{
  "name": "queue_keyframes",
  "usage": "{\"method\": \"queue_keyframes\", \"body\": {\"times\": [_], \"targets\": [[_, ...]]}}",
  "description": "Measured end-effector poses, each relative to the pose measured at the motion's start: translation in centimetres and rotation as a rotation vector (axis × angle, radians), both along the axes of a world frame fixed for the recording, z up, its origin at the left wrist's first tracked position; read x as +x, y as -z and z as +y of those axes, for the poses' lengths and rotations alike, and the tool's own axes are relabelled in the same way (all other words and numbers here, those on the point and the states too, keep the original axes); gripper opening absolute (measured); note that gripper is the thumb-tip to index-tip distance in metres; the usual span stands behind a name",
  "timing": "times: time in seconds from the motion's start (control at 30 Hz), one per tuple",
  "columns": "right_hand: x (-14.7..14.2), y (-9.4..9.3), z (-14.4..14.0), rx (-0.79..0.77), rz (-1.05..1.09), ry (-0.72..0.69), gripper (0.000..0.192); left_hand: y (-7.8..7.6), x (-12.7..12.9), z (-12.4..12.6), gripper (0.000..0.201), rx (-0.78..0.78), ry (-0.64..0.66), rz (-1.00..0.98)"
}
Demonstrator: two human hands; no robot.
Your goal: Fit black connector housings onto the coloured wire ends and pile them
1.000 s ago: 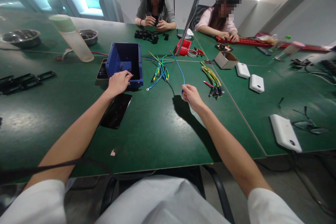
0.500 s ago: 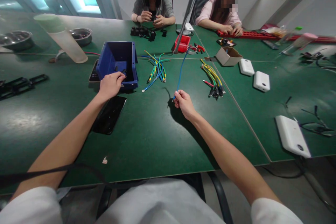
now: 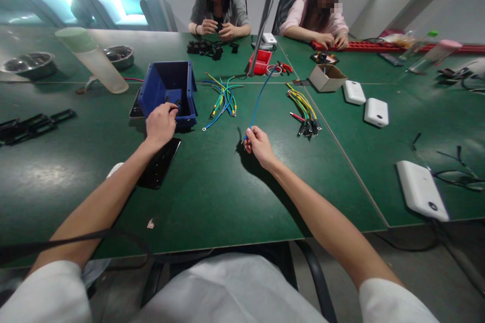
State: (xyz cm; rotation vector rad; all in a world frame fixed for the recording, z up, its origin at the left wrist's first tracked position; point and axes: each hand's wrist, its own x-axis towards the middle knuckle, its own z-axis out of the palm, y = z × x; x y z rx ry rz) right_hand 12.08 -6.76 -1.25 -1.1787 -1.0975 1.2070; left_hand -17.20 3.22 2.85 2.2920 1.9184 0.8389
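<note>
Two bare hands work over a green tabletop (image 3: 212, 186). The right hand (image 3: 257, 144) pinches a blue wire (image 3: 260, 98) near its lower end between thumb and fingertips; the wire rises from the pinch and slants away toward a red box (image 3: 260, 62) farther back. The left hand (image 3: 161, 123) rests at the near rim of a blue bin (image 3: 168, 88), its fingers curled over the edge and dipping inside, where small dark parts lie; whether it grips any of them I cannot tell.

Just beside the bin, between the hands and a little farther away, lies a loose bundle (image 3: 223, 101) of green, yellow and blue wires. A second bundle (image 3: 305, 111) of yellow-green wires with dark ends lies to the right of the held wire. A black phone (image 3: 159, 164) lies flat under the left wrist, touching the bin's shadow side. A frosted bottle (image 3: 93, 60) stands tilted in view to the left of the bin, with metal bowls (image 3: 30, 63) behind it. Right of the seam in the tabletop sit a small cardboard box (image 3: 326, 78) and white cases (image 3: 375, 111).

Across the tabletop two other people sit, each with both hands busy at small parts close to their chests.
</note>
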Motion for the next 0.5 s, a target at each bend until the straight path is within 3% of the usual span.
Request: {"method": "queue_keyframes", "body": {"times": [0.23,0.5], "targets": [[-0.1,0.2,-0.1,-0.012,-0.037,-0.024,0.037,0.5,2.8,-4.1,0.034,0.156,-0.022,-0.136],[-0.9,0.3,-0.6,-0.006,-0.026,-0.050,0.031,1.5,7.3,-8.7,0.033,0.028,0.184,-0.296]]}}
